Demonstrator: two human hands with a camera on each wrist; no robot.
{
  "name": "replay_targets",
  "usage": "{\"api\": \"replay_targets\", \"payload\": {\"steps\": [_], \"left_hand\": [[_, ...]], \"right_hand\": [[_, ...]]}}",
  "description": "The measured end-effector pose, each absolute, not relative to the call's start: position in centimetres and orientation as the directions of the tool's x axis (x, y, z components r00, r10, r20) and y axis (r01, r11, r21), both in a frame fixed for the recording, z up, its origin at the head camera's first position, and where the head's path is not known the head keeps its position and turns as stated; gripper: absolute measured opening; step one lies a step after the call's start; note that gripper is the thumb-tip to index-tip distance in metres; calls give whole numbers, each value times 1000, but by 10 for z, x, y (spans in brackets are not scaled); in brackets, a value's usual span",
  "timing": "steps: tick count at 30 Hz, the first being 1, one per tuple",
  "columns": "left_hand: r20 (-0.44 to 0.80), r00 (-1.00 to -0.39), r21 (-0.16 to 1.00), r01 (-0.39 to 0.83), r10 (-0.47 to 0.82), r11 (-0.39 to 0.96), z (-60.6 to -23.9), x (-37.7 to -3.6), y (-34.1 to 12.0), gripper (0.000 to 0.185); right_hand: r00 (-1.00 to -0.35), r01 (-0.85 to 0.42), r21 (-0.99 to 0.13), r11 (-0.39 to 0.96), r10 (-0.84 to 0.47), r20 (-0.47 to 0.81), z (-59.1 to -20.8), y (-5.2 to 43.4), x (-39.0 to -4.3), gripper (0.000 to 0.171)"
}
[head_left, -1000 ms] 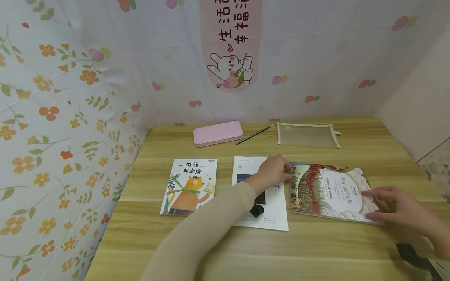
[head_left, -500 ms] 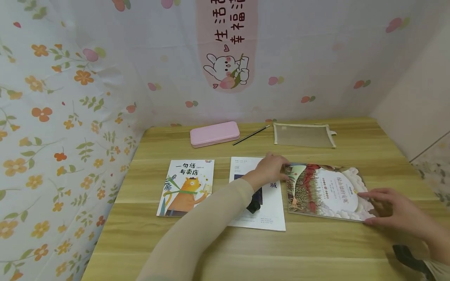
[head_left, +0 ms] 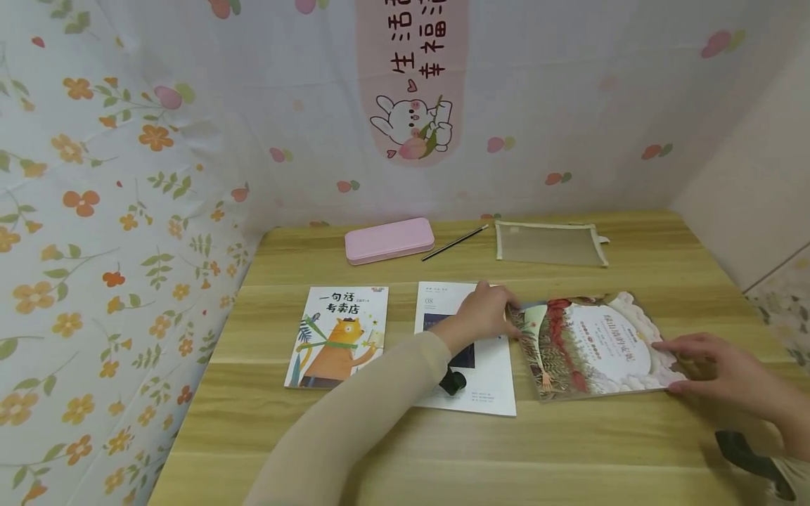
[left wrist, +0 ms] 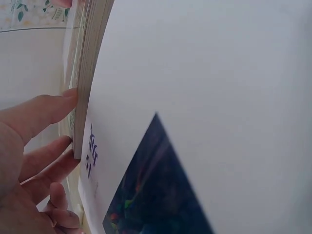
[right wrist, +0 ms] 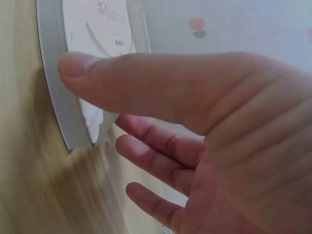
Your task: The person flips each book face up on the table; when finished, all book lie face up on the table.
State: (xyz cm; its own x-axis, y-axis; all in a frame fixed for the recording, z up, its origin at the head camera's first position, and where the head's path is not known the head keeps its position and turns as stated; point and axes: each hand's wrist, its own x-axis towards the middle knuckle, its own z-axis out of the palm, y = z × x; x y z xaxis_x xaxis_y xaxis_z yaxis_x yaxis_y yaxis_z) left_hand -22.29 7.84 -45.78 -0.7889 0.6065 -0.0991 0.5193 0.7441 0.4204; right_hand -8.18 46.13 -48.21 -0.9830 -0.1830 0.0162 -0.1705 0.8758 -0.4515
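A picture book (head_left: 607,344) with a red, green and white cover lies at the right of the table, turned slightly askew. At its upper left corner my left hand (head_left: 484,309) grips it; the left wrist view has the thumb (left wrist: 53,107) on one side of the page block and fingers under its end. My right hand (head_left: 728,372) holds the opposite end, its thumb (right wrist: 83,68) against the book's edge. Beneath my left forearm lies a white book (head_left: 493,379) with a dark blue picture, partly hidden by the hand and sleeve.
Further left is a book with an orange cat on its cover (head_left: 338,337). Along the back of the wooden table (head_left: 304,260) are a pink pencil case (head_left: 389,241), a dark pencil (head_left: 454,243) and a mesh pouch (head_left: 550,244). Patterned cloth hangs behind and at the left.
The picture book has turned counterclockwise: its lower left corner has come nearer to me and its upper right corner has swung away. Both hands stay at its ends.
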Motion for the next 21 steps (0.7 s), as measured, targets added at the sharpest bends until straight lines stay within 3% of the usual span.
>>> {"api": "replay_targets", "payload": {"steps": [8,21], "left_hand": [[-92,-799,422,509,595,750,-464,-216,74,37],[-109,-755,469,534,647,703,-459,-192,66,16]], "right_hand": [[-979,-193,-462,866,-204,26,-482,472,-95,53],[-977,-210,-415,885,-203,61,-480,485,-112,41]]}}
